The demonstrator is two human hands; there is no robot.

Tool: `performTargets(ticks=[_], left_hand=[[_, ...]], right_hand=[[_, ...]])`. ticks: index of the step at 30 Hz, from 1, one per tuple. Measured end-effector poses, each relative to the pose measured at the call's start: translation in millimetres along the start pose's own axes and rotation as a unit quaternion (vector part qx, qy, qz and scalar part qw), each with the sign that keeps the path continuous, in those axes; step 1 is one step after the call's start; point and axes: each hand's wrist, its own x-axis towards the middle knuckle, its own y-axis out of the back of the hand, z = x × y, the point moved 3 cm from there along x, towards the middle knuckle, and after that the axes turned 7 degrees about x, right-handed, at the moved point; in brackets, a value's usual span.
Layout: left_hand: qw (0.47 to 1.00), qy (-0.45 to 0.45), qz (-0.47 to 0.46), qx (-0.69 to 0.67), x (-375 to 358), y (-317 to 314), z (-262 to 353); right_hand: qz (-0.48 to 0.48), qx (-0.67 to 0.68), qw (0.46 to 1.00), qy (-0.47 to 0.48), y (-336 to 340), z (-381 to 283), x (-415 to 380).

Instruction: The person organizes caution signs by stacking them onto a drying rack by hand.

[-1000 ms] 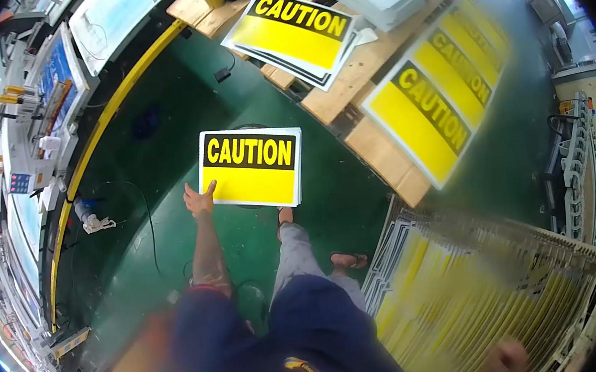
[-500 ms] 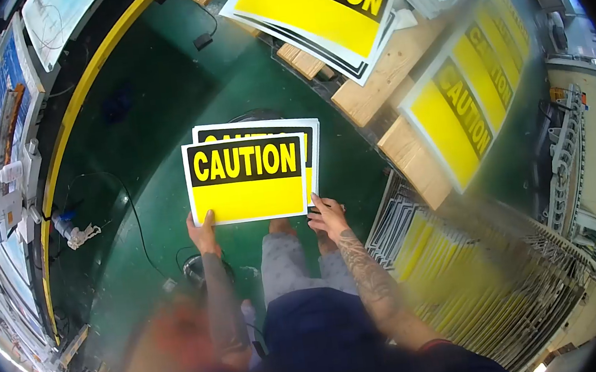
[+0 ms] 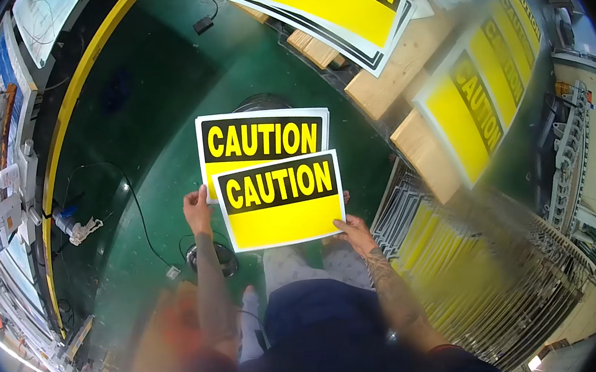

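In the head view, my right hand (image 3: 356,232) pinches the lower right corner of the front caution sign (image 3: 283,220), a yellow sheet with a black band and white border. My left hand (image 3: 197,209) is closed on the left edge of the rear caution sign (image 3: 264,137). The front sign overlaps the rear one and hides its lower part. At least one more sheet edge shows behind the rear sign's right side. Both signs are held in front of my legs, lettering upright.
More caution signs lie in a loose pile (image 3: 329,1) on a wooden-slatted stand (image 3: 379,90). A row of signs (image 3: 477,94) is at the right, above a wire rack (image 3: 458,256) with yellow sheets. A black cord (image 3: 138,217) crosses the green floor (image 3: 121,226) near a yellow-edged machine (image 3: 60,131).
The front sign has slid down and right, uncovering more of the rear sign. My left hand moved from the front sign to the rear one's edge; my right hand now grips the front sign's corner.
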Motion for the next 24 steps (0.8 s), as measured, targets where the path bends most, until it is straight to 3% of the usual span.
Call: performTargets(ticks=[7, 17, 22, 24], left_hand=[[0.994, 0.073, -0.019, -0.076, 11.0, -8.4, -16.0], [0.996, 0.048, 0.0, -0.069, -19.0, 12.8, -18.0], [0.979, -0.034, -0.184, -0.078, -77.0, 56.5, 27.7], [0.964, -0.052, -0.243, -0.095, -114.1, 74.7, 56.0]], right_hand=[[-0.062, 0.055, 0.997, 0.0, 25.2, 17.3, -13.9], [-0.117, 0.096, 0.988, -0.003, 33.3, 20.8, -25.2], [-0.141, 0.094, 0.985, 0.032, 14.1, -12.0, -27.5], [-0.133, 0.033, 0.988, 0.065, 9.7, -11.0, -15.3]])
